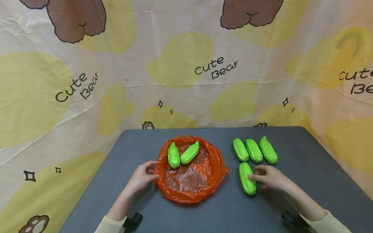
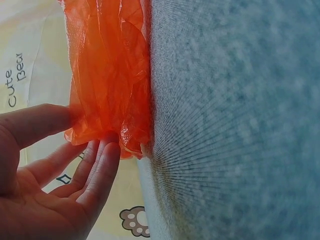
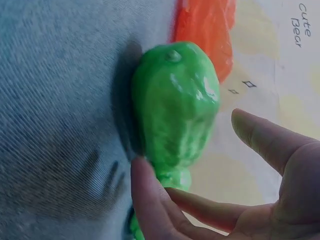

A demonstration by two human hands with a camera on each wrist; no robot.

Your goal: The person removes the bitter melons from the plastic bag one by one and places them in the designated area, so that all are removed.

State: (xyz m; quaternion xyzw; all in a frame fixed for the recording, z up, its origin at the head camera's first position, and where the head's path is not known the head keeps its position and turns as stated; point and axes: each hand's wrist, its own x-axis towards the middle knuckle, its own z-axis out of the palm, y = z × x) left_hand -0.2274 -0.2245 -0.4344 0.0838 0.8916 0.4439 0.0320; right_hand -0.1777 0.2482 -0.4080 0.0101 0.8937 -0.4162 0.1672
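An orange-red plastic bag [image 1: 189,195] stands on the dark table with its mouth spread wide and its rim rolled back. In it lie two bright green, ribbed bitter melons, one on the left [image 1: 173,156] and one on the right [image 1: 190,152]. My left hand [image 1: 141,177] touches the bag's left side, thumb and fingers apart. On the right, my right hand [image 1: 271,177] is beside a single bitter melon [image 1: 246,179]. The right wrist view shows the thumb [image 3: 257,135] apart from this bitter melon and the fingertips [image 3: 142,175] close to its lower end.
Behind the single bitter melon, three more lie in a row: left [image 1: 240,149], middle [image 1: 254,150] and right [image 1: 268,150]. The grey table [image 1: 209,213] ends at a patterned cloth [image 1: 186,97] hanging at the back and sides.
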